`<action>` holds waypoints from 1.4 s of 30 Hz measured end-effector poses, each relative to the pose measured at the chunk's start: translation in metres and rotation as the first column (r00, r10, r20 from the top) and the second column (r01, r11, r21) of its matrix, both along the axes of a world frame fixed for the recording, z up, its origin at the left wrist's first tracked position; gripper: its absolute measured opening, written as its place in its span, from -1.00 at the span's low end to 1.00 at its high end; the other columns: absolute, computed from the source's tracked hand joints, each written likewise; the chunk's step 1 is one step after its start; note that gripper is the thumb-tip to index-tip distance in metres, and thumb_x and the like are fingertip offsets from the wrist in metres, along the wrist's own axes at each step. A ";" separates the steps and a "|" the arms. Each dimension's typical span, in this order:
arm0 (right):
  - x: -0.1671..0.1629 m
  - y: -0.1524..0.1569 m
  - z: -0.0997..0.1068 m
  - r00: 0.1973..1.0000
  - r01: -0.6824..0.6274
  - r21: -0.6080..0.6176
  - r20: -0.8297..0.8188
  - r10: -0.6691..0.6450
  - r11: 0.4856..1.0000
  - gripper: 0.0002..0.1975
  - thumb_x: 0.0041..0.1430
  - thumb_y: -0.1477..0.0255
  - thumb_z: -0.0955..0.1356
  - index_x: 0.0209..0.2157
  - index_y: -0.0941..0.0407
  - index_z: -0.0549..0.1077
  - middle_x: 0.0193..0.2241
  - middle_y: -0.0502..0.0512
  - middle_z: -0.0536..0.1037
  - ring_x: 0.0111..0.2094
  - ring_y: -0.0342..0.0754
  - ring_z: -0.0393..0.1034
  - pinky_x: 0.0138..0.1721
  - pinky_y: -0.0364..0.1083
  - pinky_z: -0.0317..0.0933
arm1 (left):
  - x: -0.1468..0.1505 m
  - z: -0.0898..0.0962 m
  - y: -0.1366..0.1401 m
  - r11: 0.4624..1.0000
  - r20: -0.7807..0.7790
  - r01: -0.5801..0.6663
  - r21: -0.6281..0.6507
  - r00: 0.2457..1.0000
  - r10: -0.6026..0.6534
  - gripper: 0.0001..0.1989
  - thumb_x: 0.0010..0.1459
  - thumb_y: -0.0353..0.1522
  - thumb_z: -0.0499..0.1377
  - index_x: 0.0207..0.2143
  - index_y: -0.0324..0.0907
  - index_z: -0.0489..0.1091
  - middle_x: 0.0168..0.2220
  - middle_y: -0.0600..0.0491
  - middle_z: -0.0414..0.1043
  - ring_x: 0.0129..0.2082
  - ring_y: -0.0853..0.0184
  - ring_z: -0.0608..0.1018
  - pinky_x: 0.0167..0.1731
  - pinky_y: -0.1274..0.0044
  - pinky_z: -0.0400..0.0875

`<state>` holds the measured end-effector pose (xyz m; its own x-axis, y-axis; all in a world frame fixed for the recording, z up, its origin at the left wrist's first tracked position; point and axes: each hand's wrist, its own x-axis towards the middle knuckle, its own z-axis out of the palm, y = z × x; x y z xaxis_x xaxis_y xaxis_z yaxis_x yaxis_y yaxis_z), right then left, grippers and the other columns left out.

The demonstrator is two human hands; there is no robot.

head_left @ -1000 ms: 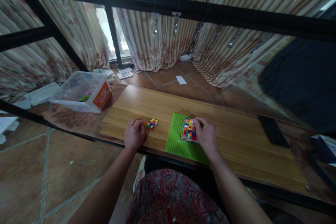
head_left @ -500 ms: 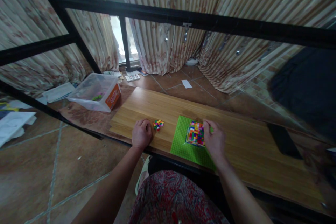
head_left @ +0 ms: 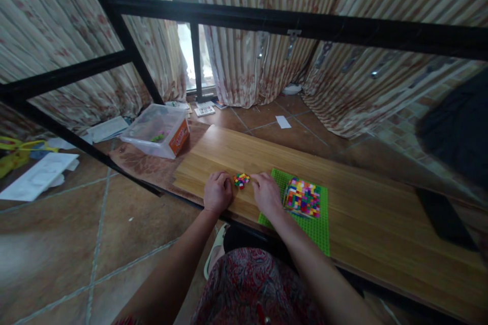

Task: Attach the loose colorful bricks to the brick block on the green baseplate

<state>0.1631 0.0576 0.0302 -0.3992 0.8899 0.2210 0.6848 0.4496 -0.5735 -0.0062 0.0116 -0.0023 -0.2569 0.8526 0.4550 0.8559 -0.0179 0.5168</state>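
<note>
A small heap of loose colourful toy bricks (head_left: 241, 181) lies on the wooden board between my hands. Just left of it rests my left hand (head_left: 218, 193), its fingers curled in; whatever they may hold is hidden. My right hand (head_left: 267, 194) is at the heap's right side, fingers drawn together with the tips by the bricks; anything between them is too small to make out. Beside the right wrist, a block of many-coloured bricks (head_left: 304, 197) stands on the green baseplate (head_left: 323, 233). My right forearm covers the baseplate's near left part.
The wooden board (head_left: 366, 213) spans a low table, with a dark flat object (head_left: 444, 218) at its right. A clear plastic box (head_left: 152, 134) with green pieces inside stands at the left end. A black metal rail (head_left: 267, 20) crosses in front of the curtains.
My right hand has moved left from the brick block to the loose heap, uncovering the block's right side. My left hand has stayed beside the heap. The view has shifted slightly.
</note>
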 end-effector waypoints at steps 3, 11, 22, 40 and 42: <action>-0.009 0.011 -0.011 0.999 -0.014 -0.011 0.036 0.014 1.000 -0.68 0.21 0.57 0.22 -0.13 0.09 0.55 -0.23 0.20 0.52 -0.14 0.08 0.38 -0.05 0.01 0.22 | 0.001 0.000 0.000 1.000 -0.006 0.000 -0.003 1.000 0.000 -0.85 0.18 -0.45 0.09 -0.34 -0.13 0.45 -0.25 -0.03 0.50 -0.20 0.24 0.48 -0.13 0.37 0.41; -0.008 0.014 -0.020 0.997 -0.044 -0.013 0.061 0.045 0.999 -0.78 0.21 0.53 0.28 -0.29 0.07 0.57 -0.26 0.14 0.46 -0.16 0.03 0.35 -0.07 -0.03 0.21 | 0.002 0.002 -0.001 1.000 -0.002 -0.001 -0.013 1.000 0.001 -0.85 0.18 -0.46 0.09 -0.34 -0.13 0.46 -0.23 -0.02 0.50 -0.20 0.24 0.47 -0.12 0.38 0.40; -0.014 0.021 -0.016 0.999 -0.023 -0.070 -0.023 0.022 0.997 -0.73 0.20 0.56 0.26 -0.25 0.06 0.59 -0.26 0.12 0.50 -0.21 -0.02 0.38 -0.13 -0.06 0.23 | 0.001 0.002 -0.001 1.000 0.005 -0.006 -0.001 1.000 0.006 -0.85 0.18 -0.46 0.09 -0.34 -0.13 0.45 -0.22 -0.02 0.50 -0.18 0.23 0.48 -0.11 0.39 0.40; -0.002 0.014 -0.008 0.990 -0.019 -0.047 0.139 0.025 0.999 -0.80 0.24 0.51 0.30 -0.23 0.08 0.57 -0.21 0.13 0.48 -0.12 0.00 0.34 -0.07 -0.09 0.18 | 0.000 -0.002 -0.001 1.000 -0.014 -0.006 0.023 1.000 0.007 -0.86 0.16 -0.47 0.10 -0.35 -0.13 0.45 -0.25 -0.01 0.51 -0.20 0.24 0.48 -0.14 0.41 0.39; -0.006 0.016 -0.006 0.986 -0.033 -0.058 0.164 0.042 0.998 -0.81 0.25 0.52 0.30 -0.24 0.09 0.57 -0.23 0.14 0.49 -0.13 0.00 0.34 -0.07 -0.09 0.18 | -0.001 -0.001 -0.001 0.999 -0.013 -0.004 0.032 1.000 0.004 -0.86 0.16 -0.47 0.10 -0.35 -0.14 0.45 -0.24 -0.01 0.51 -0.21 0.24 0.48 -0.14 0.41 0.39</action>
